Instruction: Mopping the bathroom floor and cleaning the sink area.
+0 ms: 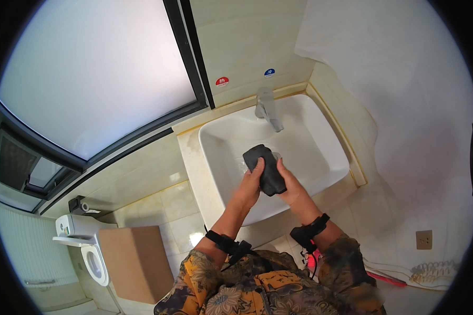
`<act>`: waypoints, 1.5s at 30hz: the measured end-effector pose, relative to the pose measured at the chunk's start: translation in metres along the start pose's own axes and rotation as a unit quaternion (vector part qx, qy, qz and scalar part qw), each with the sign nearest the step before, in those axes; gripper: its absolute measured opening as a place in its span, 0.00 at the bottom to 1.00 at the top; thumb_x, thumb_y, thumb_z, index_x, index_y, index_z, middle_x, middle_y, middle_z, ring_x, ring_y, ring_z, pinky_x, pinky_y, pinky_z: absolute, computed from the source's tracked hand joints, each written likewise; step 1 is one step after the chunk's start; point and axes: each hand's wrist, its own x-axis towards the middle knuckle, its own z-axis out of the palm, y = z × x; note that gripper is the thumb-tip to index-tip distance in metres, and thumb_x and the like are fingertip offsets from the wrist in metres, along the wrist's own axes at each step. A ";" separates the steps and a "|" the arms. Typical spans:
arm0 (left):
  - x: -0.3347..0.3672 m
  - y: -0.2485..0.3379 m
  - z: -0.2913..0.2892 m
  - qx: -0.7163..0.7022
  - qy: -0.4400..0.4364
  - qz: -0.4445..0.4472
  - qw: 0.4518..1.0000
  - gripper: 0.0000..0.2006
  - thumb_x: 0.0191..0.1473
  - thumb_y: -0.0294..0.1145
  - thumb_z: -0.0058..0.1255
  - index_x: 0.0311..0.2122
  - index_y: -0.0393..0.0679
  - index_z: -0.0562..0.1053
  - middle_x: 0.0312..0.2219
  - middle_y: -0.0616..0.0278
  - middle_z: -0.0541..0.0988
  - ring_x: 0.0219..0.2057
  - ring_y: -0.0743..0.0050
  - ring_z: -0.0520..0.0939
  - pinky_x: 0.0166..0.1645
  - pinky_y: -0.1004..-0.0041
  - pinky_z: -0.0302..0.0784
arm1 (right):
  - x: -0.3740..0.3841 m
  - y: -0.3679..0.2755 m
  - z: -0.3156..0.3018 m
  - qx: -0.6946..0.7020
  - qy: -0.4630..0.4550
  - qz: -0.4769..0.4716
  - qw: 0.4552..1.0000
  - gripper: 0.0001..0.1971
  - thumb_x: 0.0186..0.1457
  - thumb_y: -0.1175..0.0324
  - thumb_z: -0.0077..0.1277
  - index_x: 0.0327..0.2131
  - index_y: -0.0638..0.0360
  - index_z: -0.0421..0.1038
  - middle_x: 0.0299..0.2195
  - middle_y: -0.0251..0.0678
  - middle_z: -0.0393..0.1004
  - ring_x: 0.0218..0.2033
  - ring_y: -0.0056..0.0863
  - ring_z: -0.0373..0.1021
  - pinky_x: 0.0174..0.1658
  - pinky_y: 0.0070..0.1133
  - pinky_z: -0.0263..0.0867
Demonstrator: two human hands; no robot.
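Note:
Over the white washbasin, both hands hold a folded dark grey cloth between them. My left hand grips its left side, with the thumb lying on top. My right hand closes on the right side, its thumb along the edge. The fingers underneath are mostly hidden by the cloth. Just beyond the cloth, a grey metal faucet stands at the basin's back edge, its spout pointing toward the hands without touching them. Something shiny, perhaps water, shows in the basin around the cloth.
A brown box-shaped thing stands on the floor at lower left, beside a white toilet. Left of the basin runs a dark-framed frosted window. A wall socket and a coiled white cord are at right.

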 end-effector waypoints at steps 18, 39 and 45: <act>0.014 0.038 -0.042 -0.161 -0.144 -0.076 0.973 0.34 0.53 0.61 0.45 0.49 0.36 0.66 0.38 0.50 0.75 0.41 0.54 0.78 0.46 0.62 0.76 | -0.021 -0.007 0.075 0.454 -0.096 0.169 0.870 0.24 0.49 0.78 0.49 0.50 0.68 0.56 0.37 0.38 0.63 0.32 0.22 0.63 0.28 0.17 0.63; 0.041 0.074 -0.013 0.360 0.012 0.132 0.924 0.13 0.54 0.38 0.53 0.35 0.37 0.75 0.22 0.64 0.73 0.23 0.75 0.71 0.31 0.73 0.71 | 0.009 -0.007 0.081 -0.251 0.039 0.107 0.961 0.12 0.48 0.67 0.58 0.34 0.57 0.66 0.20 0.27 0.66 0.17 0.14 0.61 0.14 0.13 0.50; 0.059 0.047 -0.007 0.559 0.109 0.192 0.800 0.19 0.55 0.45 0.49 0.29 0.34 0.75 0.18 0.49 0.75 0.21 0.55 0.75 0.31 0.64 0.72 | 0.028 0.008 0.065 -0.520 0.097 -0.011 0.849 0.16 0.42 0.67 0.59 0.32 0.66 0.67 0.23 0.38 0.74 0.24 0.31 0.72 0.29 0.25 0.68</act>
